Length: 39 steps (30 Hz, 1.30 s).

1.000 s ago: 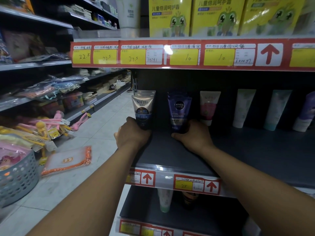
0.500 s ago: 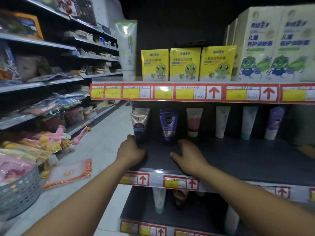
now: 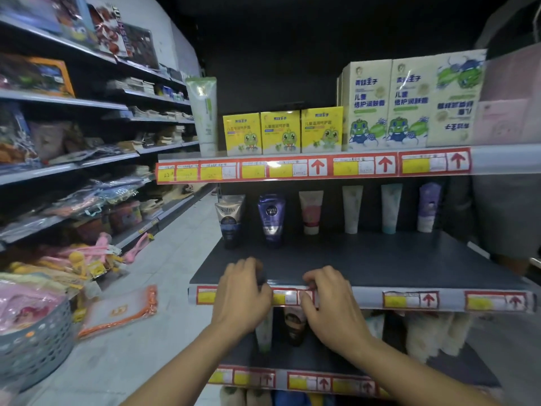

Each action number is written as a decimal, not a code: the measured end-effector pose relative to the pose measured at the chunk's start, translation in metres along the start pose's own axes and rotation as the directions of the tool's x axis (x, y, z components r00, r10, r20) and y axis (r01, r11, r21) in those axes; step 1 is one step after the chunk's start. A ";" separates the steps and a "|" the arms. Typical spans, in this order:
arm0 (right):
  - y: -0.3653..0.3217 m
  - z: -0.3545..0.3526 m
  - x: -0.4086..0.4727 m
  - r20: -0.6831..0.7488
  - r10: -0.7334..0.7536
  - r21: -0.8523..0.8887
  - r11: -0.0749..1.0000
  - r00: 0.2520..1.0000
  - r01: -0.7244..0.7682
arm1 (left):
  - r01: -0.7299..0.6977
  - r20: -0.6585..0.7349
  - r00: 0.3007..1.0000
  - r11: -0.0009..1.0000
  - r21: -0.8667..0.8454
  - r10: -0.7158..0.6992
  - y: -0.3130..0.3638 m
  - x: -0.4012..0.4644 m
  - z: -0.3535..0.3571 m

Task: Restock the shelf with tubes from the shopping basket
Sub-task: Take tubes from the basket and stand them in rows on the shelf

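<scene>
Along the back of my dark grey metal shelf (image 3: 380, 259) stand six upright tubes: a beige-and-navy Softto tube (image 3: 229, 219), a purple Nivea tube (image 3: 271, 219), a pink-and-white tube (image 3: 311, 212), then three pale ones. Yellow cartons with a frog picture (image 3: 281, 131) sit on the shelf above. A grey perforated plastic basket (image 3: 32, 347) stands on the floor at my left. My left hand (image 3: 241, 294) and right hand (image 3: 330, 300) hover at the shelf's front edge, each grip loosely curled, holding nothing.

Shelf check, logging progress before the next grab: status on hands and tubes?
Left hand and right hand empty at shelf edge. Six tubes upright at back. Nothing blocking.
</scene>
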State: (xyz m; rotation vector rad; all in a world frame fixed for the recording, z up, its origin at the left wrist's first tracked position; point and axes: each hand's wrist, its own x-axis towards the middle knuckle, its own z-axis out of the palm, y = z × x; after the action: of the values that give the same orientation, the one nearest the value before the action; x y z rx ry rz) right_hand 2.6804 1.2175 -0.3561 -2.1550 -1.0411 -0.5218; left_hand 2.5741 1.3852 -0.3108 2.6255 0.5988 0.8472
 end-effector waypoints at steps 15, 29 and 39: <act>0.035 0.022 -0.126 0.192 0.118 -0.036 0.993 0.974 -0.113 | 0.015 0.254 0.967 0.993 -0.120 0.016 0.019 -0.120 0.089; 0.113 0.071 -0.238 0.566 0.453 -0.244 0.890 0.689 -0.385 | 0.246 0.606 0.769 0.969 0.014 -0.204 -0.031 -0.207 0.191; 0.159 0.137 -0.307 0.819 0.559 -0.462 0.777 0.130 -0.427 | 0.410 0.783 0.487 0.893 0.186 -0.387 -0.074 -0.259 0.255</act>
State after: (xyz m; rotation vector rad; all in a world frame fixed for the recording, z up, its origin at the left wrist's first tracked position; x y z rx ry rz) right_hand 2.6317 1.0828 -0.6992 -2.7080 -0.6421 1.2584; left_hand 2.5175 1.2830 -0.6625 2.3092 0.8379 -0.5084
